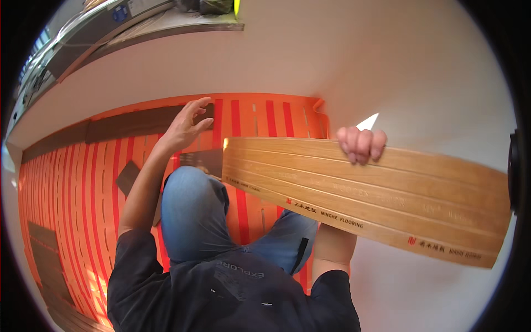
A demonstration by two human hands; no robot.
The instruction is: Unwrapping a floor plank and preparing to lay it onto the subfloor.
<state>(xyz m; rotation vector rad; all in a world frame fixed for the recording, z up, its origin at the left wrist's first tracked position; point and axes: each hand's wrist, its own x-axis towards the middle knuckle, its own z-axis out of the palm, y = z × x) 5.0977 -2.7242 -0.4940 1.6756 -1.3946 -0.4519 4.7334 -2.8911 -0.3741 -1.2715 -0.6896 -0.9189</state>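
A: Locate the work item and state both hand conditions.

B: The long, light-oak laminate flooring plank runs from the centre of the frame to the right edge, above the kneeling person's blue-jeaned legs; the right hand is clamped on its far long edge, fingers curled over the top. The left hand, upper centre-left, is spread flat with fingers apart, pressing a dark brown plank laid on the orange-red slatted underlay; it grips nothing.

A: Expected handling?

B: Judged stiff across its width but liable to flex and swing along its length; moderate weight for 1 hand; the faced surface looks smooth, so probably slippery; the profiled edges are likely the fragile part.

A: Recommended hold?

B: Grip the long edges near mid-length; the present hold sits left of the middle, so the right end may droop; 2 hands would steady it.
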